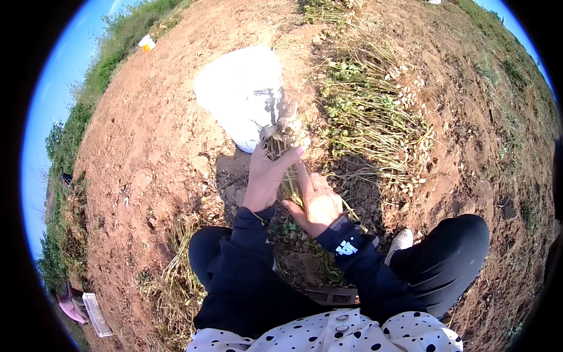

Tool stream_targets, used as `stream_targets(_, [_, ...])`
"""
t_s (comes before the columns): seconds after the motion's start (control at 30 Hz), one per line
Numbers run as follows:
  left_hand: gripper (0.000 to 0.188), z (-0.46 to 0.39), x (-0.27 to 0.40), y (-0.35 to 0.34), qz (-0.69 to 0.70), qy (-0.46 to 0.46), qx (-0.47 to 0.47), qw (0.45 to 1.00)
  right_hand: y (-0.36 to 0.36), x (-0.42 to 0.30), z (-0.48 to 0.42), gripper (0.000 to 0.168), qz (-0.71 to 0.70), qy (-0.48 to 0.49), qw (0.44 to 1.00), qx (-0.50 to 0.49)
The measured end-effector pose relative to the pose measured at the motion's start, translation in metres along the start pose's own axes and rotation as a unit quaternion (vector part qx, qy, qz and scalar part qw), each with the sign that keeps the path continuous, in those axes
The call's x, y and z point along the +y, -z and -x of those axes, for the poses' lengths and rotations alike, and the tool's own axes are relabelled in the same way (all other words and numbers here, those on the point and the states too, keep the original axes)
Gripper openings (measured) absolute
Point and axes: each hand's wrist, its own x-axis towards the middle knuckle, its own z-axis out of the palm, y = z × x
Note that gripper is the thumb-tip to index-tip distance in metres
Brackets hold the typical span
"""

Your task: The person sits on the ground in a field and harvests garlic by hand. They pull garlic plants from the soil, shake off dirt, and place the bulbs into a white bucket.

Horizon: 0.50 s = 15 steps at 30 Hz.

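Observation:
My left hand (267, 179) grips a bunch of peanut plants (281, 136) just below the pods and roots, its thumb across the bunch. The pods point away from me, over the near right edge of a bright white sack (237, 88) on the soil. Lower down, my right hand (320, 202) holds the stems of the same bunch, with its fingers reaching along them. Parts of the stems are hidden by both hands. To the right lies a long row of pulled peanut plants (369, 110), their pods mostly facing right.
Loose dry stalks (176, 268) lie beside my left knee. Between my legs is a partly hidden slatted object (330, 295). A white and orange bucket (146, 43) stands far left. Lower left, a person (74, 306) is near a white crate (96, 314).

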Motion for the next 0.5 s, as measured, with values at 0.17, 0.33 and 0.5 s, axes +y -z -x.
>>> stream_targets(0.17, [0.023,-0.006,0.004,0.006,0.096,0.037,-0.034,0.994,0.039,0.048,-0.009,0.048,-0.450,-0.040,0.892,-0.026])
stream_targets(0.33, [0.023,-0.005,-0.012,0.009,0.171,0.120,-0.076,0.975,0.031,0.056,-0.034,0.057,-0.638,-0.220,0.730,0.105])
stream_targets(0.5, [0.046,-0.007,-0.030,0.003,0.217,0.143,-0.091,0.961,0.036,0.057,-0.066,0.076,-0.738,-0.108,0.665,0.047])
